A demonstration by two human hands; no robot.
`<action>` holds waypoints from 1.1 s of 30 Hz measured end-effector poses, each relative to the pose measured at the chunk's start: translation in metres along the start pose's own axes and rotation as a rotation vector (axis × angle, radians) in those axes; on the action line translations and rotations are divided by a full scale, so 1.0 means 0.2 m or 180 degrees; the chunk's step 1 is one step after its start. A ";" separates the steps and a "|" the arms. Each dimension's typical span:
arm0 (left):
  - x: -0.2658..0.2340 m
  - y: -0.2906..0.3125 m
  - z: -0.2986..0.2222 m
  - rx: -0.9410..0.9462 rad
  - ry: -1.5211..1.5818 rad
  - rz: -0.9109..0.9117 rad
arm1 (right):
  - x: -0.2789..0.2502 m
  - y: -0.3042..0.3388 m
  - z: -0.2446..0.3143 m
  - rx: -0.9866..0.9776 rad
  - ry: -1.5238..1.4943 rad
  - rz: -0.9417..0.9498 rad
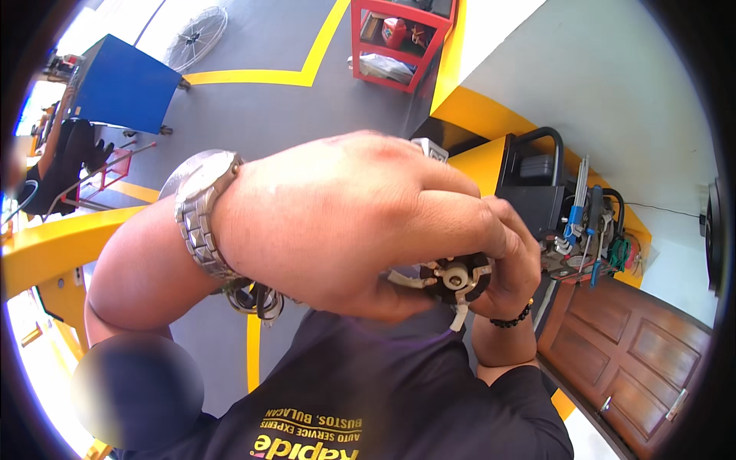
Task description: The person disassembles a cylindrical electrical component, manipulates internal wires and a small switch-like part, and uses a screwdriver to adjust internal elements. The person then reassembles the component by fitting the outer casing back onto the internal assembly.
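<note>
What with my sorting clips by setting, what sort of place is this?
Likely a repair workshop: hex keys in a blue holder, a red shelved cart and yellow lines on the grey floor suggest it.

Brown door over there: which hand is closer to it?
Right. In this view, the right hand is up and left of the brown door; the left hand is farther left from it.
</note>
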State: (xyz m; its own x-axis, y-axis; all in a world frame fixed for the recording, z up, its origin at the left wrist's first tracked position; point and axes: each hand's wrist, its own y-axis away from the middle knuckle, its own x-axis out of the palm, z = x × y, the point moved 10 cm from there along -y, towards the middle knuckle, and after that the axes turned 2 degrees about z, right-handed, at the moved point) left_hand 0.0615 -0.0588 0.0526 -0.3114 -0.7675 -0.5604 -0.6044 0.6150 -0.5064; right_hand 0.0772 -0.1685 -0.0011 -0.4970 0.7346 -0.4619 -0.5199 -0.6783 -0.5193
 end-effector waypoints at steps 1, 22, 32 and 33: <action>-0.01 -0.01 -0.01 0.0031 -0.0057 -0.0050 | -0.02 -0.02 0.02 -0.0064 0.0090 0.0003; -0.01 0.00 -0.11 0.0132 -0.0189 -0.0251 | -0.04 0.03 0.26 -0.0614 0.1250 -0.0806; 0.04 -0.01 -0.14 0.0261 -0.0316 0.0006 | -0.03 0.00 0.19 -0.0470 0.0429 -0.0236; 0.04 -0.01 -0.15 0.0289 -0.0303 -0.0029 | -0.04 0.00 0.18 -0.0522 0.0293 -0.0237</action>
State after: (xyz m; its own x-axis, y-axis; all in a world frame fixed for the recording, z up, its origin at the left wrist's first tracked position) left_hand 0.0387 -0.0717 0.0685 -0.2326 -0.7551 -0.6129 -0.5366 0.6253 -0.5667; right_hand 0.0554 -0.1743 0.0287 -0.3921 0.7862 -0.4776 -0.4289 -0.6156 -0.6612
